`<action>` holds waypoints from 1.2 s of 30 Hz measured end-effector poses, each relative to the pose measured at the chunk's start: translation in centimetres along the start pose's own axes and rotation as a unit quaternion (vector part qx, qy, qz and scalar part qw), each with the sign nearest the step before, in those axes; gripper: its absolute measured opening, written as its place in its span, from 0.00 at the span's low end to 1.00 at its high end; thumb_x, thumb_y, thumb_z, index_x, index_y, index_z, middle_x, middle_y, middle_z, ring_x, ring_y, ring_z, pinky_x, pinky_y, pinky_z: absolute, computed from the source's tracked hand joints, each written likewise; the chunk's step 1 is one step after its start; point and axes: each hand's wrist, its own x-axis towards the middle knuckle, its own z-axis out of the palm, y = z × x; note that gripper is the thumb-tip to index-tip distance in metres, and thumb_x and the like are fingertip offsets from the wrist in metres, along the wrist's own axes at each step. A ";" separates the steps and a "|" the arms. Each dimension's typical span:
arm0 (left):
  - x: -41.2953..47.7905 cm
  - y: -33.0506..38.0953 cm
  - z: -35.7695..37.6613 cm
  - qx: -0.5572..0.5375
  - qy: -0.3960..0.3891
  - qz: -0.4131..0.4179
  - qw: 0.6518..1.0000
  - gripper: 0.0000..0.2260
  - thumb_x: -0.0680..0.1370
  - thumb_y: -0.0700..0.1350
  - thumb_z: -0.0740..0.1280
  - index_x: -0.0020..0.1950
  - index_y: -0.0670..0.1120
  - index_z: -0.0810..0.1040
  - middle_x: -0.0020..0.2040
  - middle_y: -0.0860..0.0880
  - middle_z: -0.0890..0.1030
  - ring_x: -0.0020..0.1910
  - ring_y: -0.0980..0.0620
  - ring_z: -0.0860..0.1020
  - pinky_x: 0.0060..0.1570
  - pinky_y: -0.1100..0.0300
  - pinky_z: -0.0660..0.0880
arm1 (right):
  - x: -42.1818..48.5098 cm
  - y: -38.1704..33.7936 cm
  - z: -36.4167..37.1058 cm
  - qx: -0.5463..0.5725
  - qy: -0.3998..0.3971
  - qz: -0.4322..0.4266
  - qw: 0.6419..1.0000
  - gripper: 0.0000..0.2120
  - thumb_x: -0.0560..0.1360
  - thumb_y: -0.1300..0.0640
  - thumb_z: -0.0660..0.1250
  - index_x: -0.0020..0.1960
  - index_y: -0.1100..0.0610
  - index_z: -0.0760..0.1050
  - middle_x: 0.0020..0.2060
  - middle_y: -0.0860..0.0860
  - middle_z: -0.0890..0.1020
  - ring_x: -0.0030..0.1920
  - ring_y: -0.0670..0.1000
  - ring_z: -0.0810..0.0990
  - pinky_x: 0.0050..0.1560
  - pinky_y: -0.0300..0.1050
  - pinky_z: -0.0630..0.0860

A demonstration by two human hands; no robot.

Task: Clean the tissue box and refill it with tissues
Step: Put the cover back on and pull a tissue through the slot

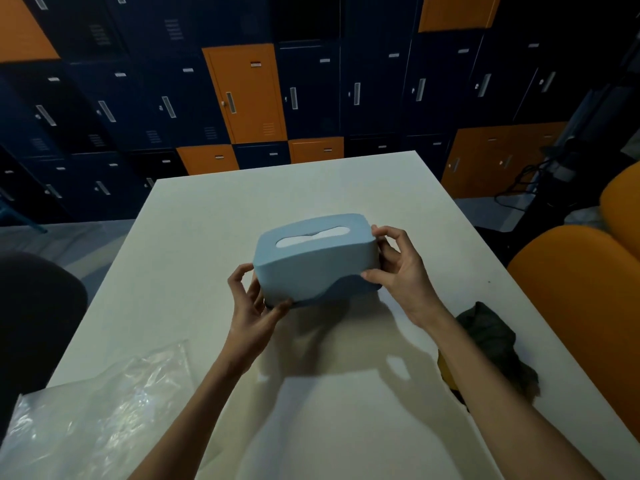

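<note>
Holds the tissue box (313, 261) between both hands, raised clear of the white table (194, 271) above its middle, with a shadow on the surface beneath. Grips the near-left lower corner with the left hand (254, 306), thumb along the bottom edge, fingers curled round the end. Grips the right end with the right hand (398, 268), thumb on the near side wall, fingers curled over the far top corner. Presents as a blue-grey shell with rounded corners, a lighter lid seated over a darker base along a wavy seam. Carries a long, waisted slot in the lid, with white tissues (311, 238) visible through it. Shares the table with crumpled clear plastic wrap (97, 410) at the near-left corner and a dark cloth (491, 344) at the right edge, just beside the right forearm.
</note>
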 end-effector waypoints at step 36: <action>7.7 4.3 1.6 0.432 0.064 0.032 0.899 0.13 0.81 0.48 0.59 0.65 0.47 0.73 0.62 0.45 0.77 0.60 0.45 0.75 0.61 0.46 0.71 | 6.1 -4.3 5.9 -0.708 -0.317 -0.159 0.611 0.21 0.78 0.60 0.62 0.67 0.41 0.72 0.62 0.51 0.70 0.57 0.55 0.69 0.52 0.48 0.72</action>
